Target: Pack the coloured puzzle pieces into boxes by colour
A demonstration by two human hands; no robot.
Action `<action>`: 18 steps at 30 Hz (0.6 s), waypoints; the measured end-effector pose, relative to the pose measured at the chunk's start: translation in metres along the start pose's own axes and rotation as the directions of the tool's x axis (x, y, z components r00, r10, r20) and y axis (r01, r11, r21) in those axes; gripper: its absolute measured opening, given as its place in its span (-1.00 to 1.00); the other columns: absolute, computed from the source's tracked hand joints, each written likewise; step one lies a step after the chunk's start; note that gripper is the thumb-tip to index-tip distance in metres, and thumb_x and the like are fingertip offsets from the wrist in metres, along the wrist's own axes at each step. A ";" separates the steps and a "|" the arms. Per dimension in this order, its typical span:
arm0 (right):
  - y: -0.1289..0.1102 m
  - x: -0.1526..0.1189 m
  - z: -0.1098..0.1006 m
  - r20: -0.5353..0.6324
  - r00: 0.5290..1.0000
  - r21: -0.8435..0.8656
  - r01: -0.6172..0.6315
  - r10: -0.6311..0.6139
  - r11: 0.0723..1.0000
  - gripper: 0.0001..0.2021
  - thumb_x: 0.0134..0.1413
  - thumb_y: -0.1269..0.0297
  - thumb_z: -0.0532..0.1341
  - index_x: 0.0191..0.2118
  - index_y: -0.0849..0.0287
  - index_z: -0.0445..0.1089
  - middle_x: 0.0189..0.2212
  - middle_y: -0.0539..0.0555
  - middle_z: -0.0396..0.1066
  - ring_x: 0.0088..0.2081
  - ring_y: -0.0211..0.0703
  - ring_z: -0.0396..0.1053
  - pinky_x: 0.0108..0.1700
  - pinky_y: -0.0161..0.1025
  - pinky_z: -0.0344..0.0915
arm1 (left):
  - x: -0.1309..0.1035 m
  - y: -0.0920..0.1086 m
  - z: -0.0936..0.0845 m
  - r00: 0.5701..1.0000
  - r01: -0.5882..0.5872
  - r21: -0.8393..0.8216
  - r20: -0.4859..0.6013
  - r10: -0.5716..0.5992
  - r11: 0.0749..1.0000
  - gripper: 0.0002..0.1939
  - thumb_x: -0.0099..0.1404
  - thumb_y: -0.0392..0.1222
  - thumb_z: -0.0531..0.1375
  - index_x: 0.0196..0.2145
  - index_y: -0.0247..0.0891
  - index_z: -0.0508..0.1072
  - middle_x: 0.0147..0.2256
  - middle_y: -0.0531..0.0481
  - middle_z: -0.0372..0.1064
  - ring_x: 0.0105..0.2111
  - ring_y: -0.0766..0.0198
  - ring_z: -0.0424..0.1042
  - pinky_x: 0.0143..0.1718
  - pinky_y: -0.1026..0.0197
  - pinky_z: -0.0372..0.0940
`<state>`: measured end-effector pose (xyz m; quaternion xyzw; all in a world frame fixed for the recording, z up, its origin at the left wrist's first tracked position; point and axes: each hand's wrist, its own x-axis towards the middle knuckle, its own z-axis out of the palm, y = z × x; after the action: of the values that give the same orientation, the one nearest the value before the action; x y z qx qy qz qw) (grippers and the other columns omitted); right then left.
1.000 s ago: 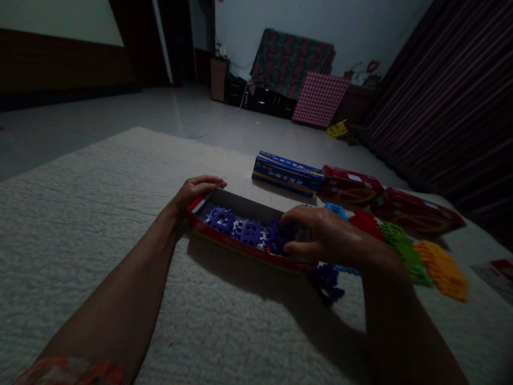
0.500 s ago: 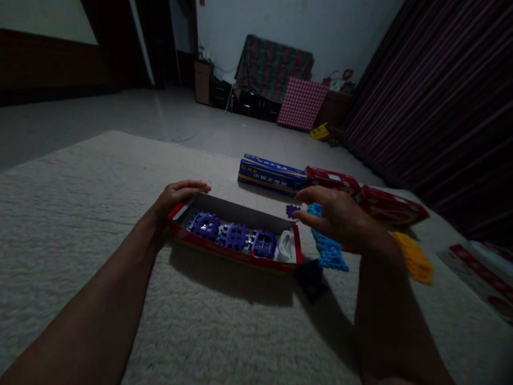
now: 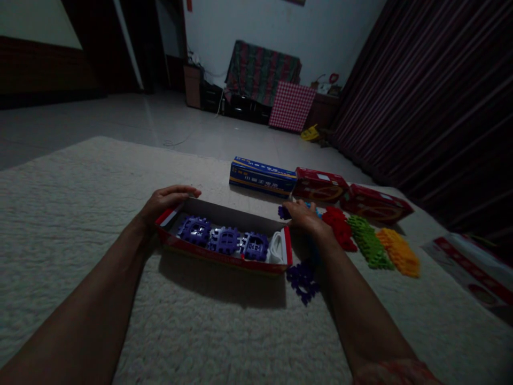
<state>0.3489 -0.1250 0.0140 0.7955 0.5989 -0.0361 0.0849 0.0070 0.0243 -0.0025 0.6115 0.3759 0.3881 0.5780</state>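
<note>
A dim room with a pale tiled floor and dark striped curtain surrounds a cream, quilted mat. On it stands an open, long red cardboard box holding three purple, toothed plastic pieces and a coiled white cord. The left hand lies at the box's left end, fingers extended; its palm is hidden, so I cannot tell whether it grips. The right hand bends down outside the right end, by a small purple toothed piece; whether it pinches anything is unclear.

The step appears to be reaching for loose pieces; a secure pinch would call for closing around the toothed edge. Red, green and orange toothed stacks lie rightward. The box's raised end wall stands between hand and contents.
</note>
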 end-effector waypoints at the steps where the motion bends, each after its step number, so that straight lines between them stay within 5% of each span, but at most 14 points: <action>1: 0.001 0.001 0.002 -0.002 1.000 -0.007 -0.004 0.004 1.000 -0.60 0.11 0.37 0.22 0.09 0.13 0.38 0.19 0.28 0.37 0.26 0.28 0.14 0.21 0.34 -0.01 | 0.001 -0.001 0.000 1.000 0.004 -0.006 0.001 -0.004 1.000 -0.77 0.01 -0.09 0.35 -0.33 -0.17 0.65 -0.08 -0.18 0.59 -0.05 -0.14 0.51 -0.05 -0.09 0.43; 6: 0.001 0.005 0.004 -0.042 0.999 -0.041 0.006 -0.008 0.999 -0.61 0.10 0.38 0.22 0.08 0.14 0.41 0.17 0.28 0.40 0.28 0.28 0.11 0.23 0.39 -0.08 | -0.001 0.003 0.003 1.000 0.008 -0.025 -0.013 -0.008 1.000 -0.77 -0.02 -0.10 0.36 -0.35 -0.18 0.64 -0.13 -0.15 0.60 -0.05 -0.10 0.51 0.01 -0.06 0.40; 12: 0.009 -0.006 -0.020 -0.176 0.983 -0.023 -0.052 0.048 0.998 -0.59 0.09 0.24 0.23 0.08 0.14 0.43 0.05 0.29 0.46 0.12 0.24 0.32 0.11 0.15 0.17 | -0.005 0.005 0.006 0.999 -0.030 -0.009 -0.014 0.030 0.999 -0.79 0.01 -0.11 0.32 -0.36 -0.19 0.63 -0.16 -0.13 0.61 -0.08 -0.07 0.52 -0.03 -0.07 0.41; 18: -0.009 -0.038 -0.055 -0.461 0.873 0.158 0.261 -0.163 0.952 -0.58 0.08 0.19 0.25 0.09 0.11 0.44 -0.01 0.23 0.49 -0.07 0.13 0.45 0.00 0.02 0.35 | -0.001 -0.001 0.004 1.000 -0.029 -0.040 -0.004 0.028 0.999 -0.77 -0.03 -0.11 0.33 -0.35 -0.16 0.62 -0.17 -0.07 0.62 -0.10 -0.04 0.52 0.00 -0.08 0.39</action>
<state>0.3276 -0.1487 0.0738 0.7163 0.6789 0.0716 -0.1446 0.0099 0.0222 -0.0038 0.6045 0.3602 0.4047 0.5841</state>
